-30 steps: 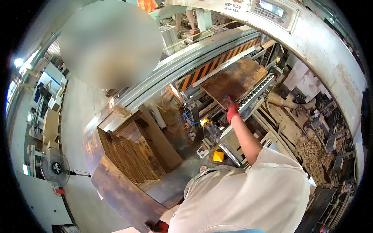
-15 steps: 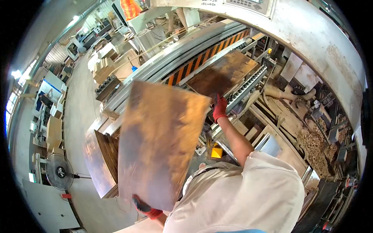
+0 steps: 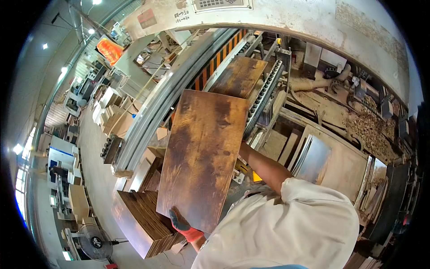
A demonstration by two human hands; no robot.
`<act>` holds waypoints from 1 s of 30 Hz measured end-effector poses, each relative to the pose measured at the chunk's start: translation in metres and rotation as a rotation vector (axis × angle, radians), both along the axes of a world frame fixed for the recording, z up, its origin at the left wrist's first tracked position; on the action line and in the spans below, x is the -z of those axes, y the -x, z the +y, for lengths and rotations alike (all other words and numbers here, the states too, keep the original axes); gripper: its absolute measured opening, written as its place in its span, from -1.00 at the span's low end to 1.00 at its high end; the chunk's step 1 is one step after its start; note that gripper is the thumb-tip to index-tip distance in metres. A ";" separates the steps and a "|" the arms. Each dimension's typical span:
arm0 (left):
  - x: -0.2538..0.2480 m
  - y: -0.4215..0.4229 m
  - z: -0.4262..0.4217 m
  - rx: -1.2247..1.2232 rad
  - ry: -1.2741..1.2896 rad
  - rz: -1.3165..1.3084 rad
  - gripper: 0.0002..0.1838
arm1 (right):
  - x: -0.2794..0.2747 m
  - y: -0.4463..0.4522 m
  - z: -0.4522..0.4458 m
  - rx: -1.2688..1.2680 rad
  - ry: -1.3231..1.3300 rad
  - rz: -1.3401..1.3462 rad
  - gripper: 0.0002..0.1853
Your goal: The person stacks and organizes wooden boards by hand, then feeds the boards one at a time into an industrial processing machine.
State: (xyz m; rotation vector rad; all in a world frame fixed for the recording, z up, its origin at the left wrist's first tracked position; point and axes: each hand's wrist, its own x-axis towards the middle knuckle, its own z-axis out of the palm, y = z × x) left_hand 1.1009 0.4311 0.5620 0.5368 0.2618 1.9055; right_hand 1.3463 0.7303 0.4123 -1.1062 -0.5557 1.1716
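Note:
A brown, dark-mottled wooden board [image 3: 204, 157] is held tilted in front of me. My left hand [image 3: 182, 224], in a red glove with a dark palm, grips its lower edge, the dark part of the glove against the face. My right forearm [image 3: 266, 167] reaches behind the board's right edge, so the right hand and its fingers are hidden. Beyond the board's top edge, a similar board [image 3: 242, 74] lies on the machine bed beside a row of black rollers [image 3: 262, 96]. To the lower left stands a stack of like boards [image 3: 145, 219].
A metal machine rail [image 3: 150, 114] with an orange-and-black striped strip [image 3: 215, 65] runs alongside. The white machine housing [image 3: 286, 15] arches overhead. On the right are a wooden panel [image 3: 338, 168] and wood shavings [image 3: 374, 119]. A floor fan [image 3: 95, 242] stands at lower left.
The board has swung right and lies flatter to my view. My right hand, visible beside its edge before, is now hidden behind it. My view has turned, shifting the machine leftward.

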 end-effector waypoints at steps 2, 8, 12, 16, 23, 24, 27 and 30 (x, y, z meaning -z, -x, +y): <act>0.028 0.027 -0.015 -0.115 -0.008 0.173 -0.44 | 0.000 0.004 0.009 0.009 0.054 -0.067 -0.59; 0.055 0.060 -0.057 -0.772 0.515 0.939 -0.40 | -0.061 0.000 0.001 0.126 -0.034 0.071 -0.77; 0.067 0.075 -0.074 -0.771 0.519 1.079 -0.37 | 0.003 0.009 0.051 0.291 0.139 -0.171 -0.80; 0.074 0.079 -0.077 -0.806 0.576 0.902 -0.42 | -0.047 0.001 0.026 0.181 0.070 0.113 -0.82; 0.057 0.070 -0.063 -0.616 0.583 0.765 -0.43 | -0.060 -0.053 -0.038 0.207 -0.140 0.455 -0.61; 0.054 0.071 -0.060 -0.523 0.550 0.792 -0.43 | -0.031 -0.073 -0.047 0.251 -0.144 0.329 -0.63; 0.083 0.114 -0.035 -0.606 0.705 0.634 -0.45 | 0.004 -0.128 -0.142 0.157 -0.132 0.368 -0.59; 0.056 0.078 -0.012 -0.529 0.663 0.745 -0.45 | -0.025 -0.160 -0.288 0.164 -0.044 -1.223 -0.45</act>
